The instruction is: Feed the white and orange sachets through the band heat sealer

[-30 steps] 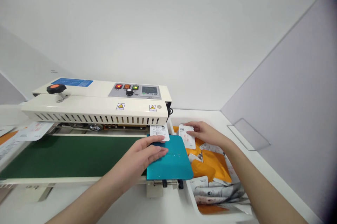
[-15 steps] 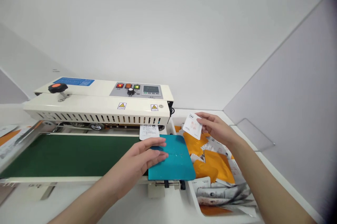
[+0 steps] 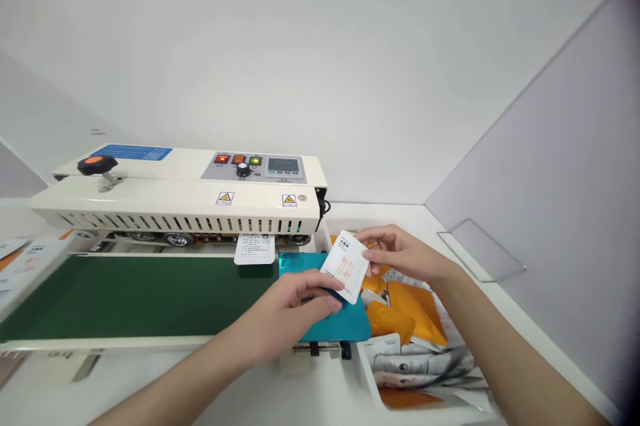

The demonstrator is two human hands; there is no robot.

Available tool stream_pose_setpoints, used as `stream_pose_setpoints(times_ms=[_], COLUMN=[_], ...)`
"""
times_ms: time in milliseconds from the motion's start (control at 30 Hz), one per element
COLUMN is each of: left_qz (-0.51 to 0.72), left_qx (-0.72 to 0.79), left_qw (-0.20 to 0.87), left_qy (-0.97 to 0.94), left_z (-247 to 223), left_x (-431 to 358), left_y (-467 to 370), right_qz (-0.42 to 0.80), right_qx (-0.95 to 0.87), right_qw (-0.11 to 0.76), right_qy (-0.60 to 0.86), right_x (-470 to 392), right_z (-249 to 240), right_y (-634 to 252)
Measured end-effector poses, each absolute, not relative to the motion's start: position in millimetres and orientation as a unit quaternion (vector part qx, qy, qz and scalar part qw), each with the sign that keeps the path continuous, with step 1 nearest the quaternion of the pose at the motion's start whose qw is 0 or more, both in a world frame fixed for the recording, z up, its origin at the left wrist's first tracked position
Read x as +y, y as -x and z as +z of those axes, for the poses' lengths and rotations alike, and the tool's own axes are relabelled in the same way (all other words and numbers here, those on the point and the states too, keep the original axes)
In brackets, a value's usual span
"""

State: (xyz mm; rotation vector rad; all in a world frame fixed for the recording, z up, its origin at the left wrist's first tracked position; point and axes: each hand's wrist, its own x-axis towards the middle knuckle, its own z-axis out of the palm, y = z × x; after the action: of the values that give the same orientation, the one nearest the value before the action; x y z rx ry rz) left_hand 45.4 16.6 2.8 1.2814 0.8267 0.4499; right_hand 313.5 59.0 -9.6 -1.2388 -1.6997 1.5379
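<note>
My right hand [image 3: 400, 254] pinches a small white sachet [image 3: 346, 265] with printed lettering by its right edge, holding it tilted above the teal plate [image 3: 350, 326]. Over the same plate is my left hand [image 3: 295, 309], its thumb and fingers apart. One left finger overlaps the sachet's lower corner; whether it presses on it I cannot tell. Another white sachet [image 3: 255, 251] hangs out from under the band sealing machine [image 3: 175, 203], over the green conveyor belt [image 3: 150, 296], its upper edge hidden inside.
To the right, a white bin [image 3: 369, 379] holds several orange and white sachets [image 3: 415, 309]. More sachets [image 3: 25, 266] lie at the far left. A wire bracket [image 3: 480, 249] stands by the right wall. The machine has lit switches [image 3: 239, 159] and a black knob [image 3: 97, 165].
My right hand has brought its sachet left and down over the teal plate. My left hand has shifted right towards it. The sachet in the machine has travelled left.
</note>
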Motion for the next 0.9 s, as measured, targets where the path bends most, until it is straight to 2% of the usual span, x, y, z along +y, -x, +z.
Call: stream_pose_setpoints(times_ms=[167,300,367,433,467,567,900], left_qz=[0.208,0.248,0.256,0.258,0.261,0.266,0.248], left_qx=[0.371,0.408,0.408,0.402,0.400,0.396,0.375], left_qw=[0.691,0.690,0.695,0.701,0.703,0.707,0.732], left_qy=[-0.584,-0.544,-0.534,-0.529,-0.526,-0.522,-0.511], left_z=[7.1,9.5,7.5,3.9,2.1,-1.6,-5.1], left_x=[17.2,19.5,20.1,20.1,20.1,20.4,28.5], left_y=[-43.3,-37.4,-34.2,-31.8,-31.0,-29.9,-30.5], right_qz=[0.571,0.457,0.339,0.218,0.200,0.205,0.269], right_qx=[-0.633,-0.663,-0.690,-0.715,-0.724,-0.732,-0.719], right_qw=[0.287,0.315,0.278,0.190,0.138,0.068,0.093], right_qy=[0.436,0.502,0.576,0.637,0.646,0.647,0.634], right_x=[58.3,64.6,69.8,74.3,75.8,77.0,70.3], right_z=[-8.2,-14.7,-23.7,-33.3,-37.0,-40.5,-21.0], right_y=[-308.2,-309.9,-318.0,-327.7,-331.7,-335.8,-328.2])
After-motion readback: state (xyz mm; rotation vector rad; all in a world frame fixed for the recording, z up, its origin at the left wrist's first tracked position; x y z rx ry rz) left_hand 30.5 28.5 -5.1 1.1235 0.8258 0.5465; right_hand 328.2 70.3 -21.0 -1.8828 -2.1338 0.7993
